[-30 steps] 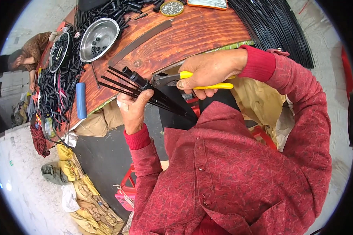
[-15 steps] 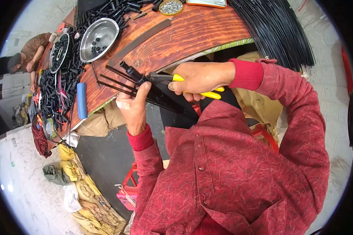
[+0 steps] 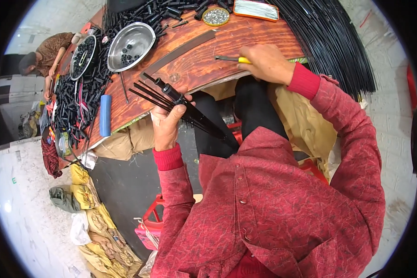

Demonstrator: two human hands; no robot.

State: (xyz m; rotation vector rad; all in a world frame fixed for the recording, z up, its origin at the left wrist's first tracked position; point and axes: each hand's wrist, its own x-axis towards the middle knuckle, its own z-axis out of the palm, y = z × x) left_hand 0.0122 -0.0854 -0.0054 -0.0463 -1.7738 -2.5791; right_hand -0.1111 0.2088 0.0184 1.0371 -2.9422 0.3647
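My left hand (image 3: pixel 167 118) is closed around what looks like a folded black umbrella frame (image 3: pixel 200 116). Its thin rods and a black tubular fitting (image 3: pixel 172 92) stick out past my thumb toward the wooden table (image 3: pixel 245 34), and the other end slants down over my legs. Above the table's front edge, my right hand (image 3: pixel 266 62) grips pliers (image 3: pixel 236 59) with yellow handles, most of which my fingers hide. The plier jaws point left, well apart from the frame.
A steel bowl (image 3: pixel 143 39) with small black parts stands at left beside heaps of black tubular pieces (image 3: pixel 72 106). Near it are a blue cylinder (image 3: pixel 105 116) and a flat dark bar (image 3: pixel 178 53). Long black rods (image 3: pixel 333 46) overhang the right end. Another person (image 3: pixel 54 48) sits far left.
The pliers have left the fitting; my right hand has carried them up and right, over the table. My left hand still grips the frame, shifted slightly right in view.
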